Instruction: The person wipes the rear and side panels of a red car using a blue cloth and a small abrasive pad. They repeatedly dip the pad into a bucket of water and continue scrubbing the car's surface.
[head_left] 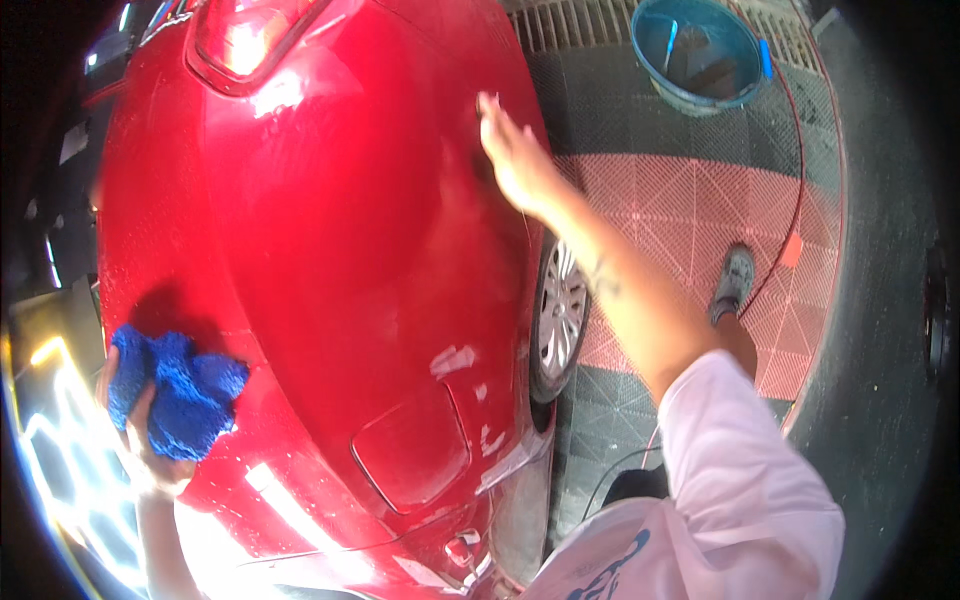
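Note:
A glossy red car body point(370, 240) fills the middle and left of the view. On its left part, my left hand point(140, 425) grips a bunched, fluffy blue cloth point(190, 395) that lies against the paint. My right arm stretches far forward along the car's right side. At its end, my right hand point(515, 165) is held edge-on with its fingers stretched out, holding nothing. It lies over the red edge of the bodywork; whether it touches the paint I cannot tell.
Below the car's right edge is a wheel point(562, 310) with a silver, spoked cover. A blue bucket point(700, 55) of water stands at the far right, near a floor grate point(580, 22). A thin red hose point(800, 180) runs over the red and grey floor tiles point(680, 210).

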